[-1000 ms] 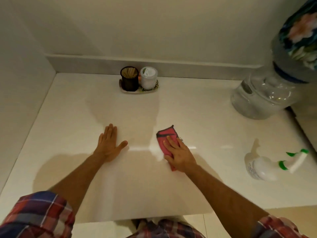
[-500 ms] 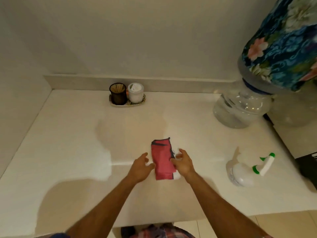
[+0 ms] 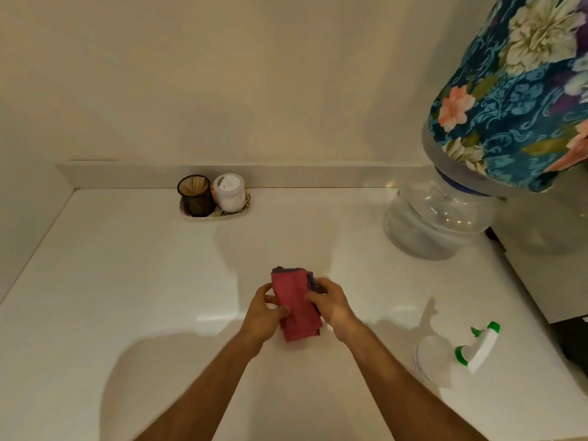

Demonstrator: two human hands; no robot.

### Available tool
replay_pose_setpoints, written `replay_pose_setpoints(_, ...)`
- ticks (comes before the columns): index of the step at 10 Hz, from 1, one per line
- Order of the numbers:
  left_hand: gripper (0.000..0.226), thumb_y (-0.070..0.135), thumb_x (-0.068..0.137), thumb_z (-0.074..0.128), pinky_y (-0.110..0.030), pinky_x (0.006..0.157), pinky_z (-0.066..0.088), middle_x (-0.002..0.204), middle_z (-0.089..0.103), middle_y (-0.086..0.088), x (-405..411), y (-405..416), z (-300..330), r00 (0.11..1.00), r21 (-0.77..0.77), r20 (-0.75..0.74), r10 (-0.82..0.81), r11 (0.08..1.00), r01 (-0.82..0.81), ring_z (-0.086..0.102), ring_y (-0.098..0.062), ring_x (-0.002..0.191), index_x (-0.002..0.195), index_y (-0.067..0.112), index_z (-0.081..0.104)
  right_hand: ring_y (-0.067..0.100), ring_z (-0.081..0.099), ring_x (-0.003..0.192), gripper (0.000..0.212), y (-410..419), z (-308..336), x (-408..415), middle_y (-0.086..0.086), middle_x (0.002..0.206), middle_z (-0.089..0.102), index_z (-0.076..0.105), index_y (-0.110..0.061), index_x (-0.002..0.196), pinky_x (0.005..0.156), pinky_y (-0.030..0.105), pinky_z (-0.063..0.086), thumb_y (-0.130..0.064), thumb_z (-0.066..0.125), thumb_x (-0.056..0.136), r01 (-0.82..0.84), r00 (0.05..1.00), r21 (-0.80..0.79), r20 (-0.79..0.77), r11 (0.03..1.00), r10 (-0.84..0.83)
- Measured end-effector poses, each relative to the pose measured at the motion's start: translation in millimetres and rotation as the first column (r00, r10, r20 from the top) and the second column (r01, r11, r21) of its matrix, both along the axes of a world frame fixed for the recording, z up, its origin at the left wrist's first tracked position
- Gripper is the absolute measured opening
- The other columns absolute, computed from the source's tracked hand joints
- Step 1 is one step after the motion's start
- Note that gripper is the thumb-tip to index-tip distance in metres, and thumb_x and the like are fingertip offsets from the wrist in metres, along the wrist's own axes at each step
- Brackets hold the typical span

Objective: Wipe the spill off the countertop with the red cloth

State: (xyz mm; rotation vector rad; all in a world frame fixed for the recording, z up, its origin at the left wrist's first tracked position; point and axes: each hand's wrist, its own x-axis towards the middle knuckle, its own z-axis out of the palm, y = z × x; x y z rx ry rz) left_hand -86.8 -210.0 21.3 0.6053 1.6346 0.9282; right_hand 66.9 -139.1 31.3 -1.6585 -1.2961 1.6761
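Note:
The red cloth (image 3: pixel 296 305), folded into a narrow strip with a dark edge, is at the middle of the white countertop (image 3: pixel 127 281). My left hand (image 3: pixel 264 313) grips its left side with thumb and fingers. On its right side my right hand (image 3: pixel 331 303) pinches the dark edge. Whether the cloth rests on the counter or is lifted slightly I cannot tell. No spill stands out on the glossy surface.
A white spray bottle (image 3: pixel 445 354) with a green-trimmed trigger lies on its side at the right. A large water jug (image 3: pixel 439 218) under a floral cover (image 3: pixel 515 97) stands at the back right. A small tray (image 3: pixel 216 214) holds a dark cup of sticks and a white jar by the back wall.
A second ago my right hand pressed the cloth flat while my left hand lay on the counter. My left hand came over, and both hands now hold the folded cloth. The view has tilted upward.

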Motion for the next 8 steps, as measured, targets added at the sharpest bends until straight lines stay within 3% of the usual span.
replay_pose_setpoints(3,0.074,-0.007,0.083,0.062,-0.032,0.067,0.057,0.120,0.057,-0.010,32.7,131.5,17.6,0.995,0.133,-0.053,-0.085,0.987,0.091,0.064,-0.025,0.100,0.146,0.022,0.036,0.022,0.067,0.089,0.039,102.9,22.2,28.6,0.003,0.103,0.070,0.067,-0.022,0.101,0.080,0.041,0.059,0.010,0.053,0.084,0.166,0.986,0.144,0.002,0.976,-0.168)
replay_pose_setpoints(6,0.074,-0.008,0.082,0.065,-0.047,0.079,0.062,0.116,0.058,-0.007,57.5,221.8,-4.3,0.981,0.172,-0.099,-0.168,0.968,0.183,0.066,-0.029,0.098,0.143,0.027,0.041,0.019,0.065,0.091,0.039,181.8,1.7,46.3,0.004,0.112,0.067,0.062,-0.011,0.125,0.068,0.023,0.054,0.005,0.051,0.091,0.229,0.944,0.235,0.184,0.945,-0.274)
replay_pose_setpoints(7,0.075,-0.009,0.082,0.062,-0.041,0.080,0.060,0.120,0.058,-0.010,59.6,227.5,-19.1,0.966,0.140,-0.104,-0.237,0.958,0.250,0.063,-0.025,0.099,0.145,0.023,0.038,0.032,0.064,0.112,0.040,189.0,-15.8,49.9,0.012,0.128,0.064,0.054,-0.006,0.135,0.087,0.034,0.054,-0.003,0.052,0.095,0.120,0.932,0.222,0.311,0.968,-0.188)
replay_pose_setpoints(8,0.073,-0.003,0.084,0.065,-0.027,0.076,0.054,0.124,0.056,-0.008,58.5,222.8,-19.3,0.959,0.112,-0.129,-0.253,0.957,0.267,0.060,-0.019,0.101,0.147,0.019,0.037,0.032,0.052,0.131,0.049,185.8,-16.6,49.9,0.013,0.145,0.053,0.043,-0.004,0.144,0.104,0.037,0.044,-0.011,0.053,0.097,0.087,0.899,0.220,0.402,0.972,-0.172)
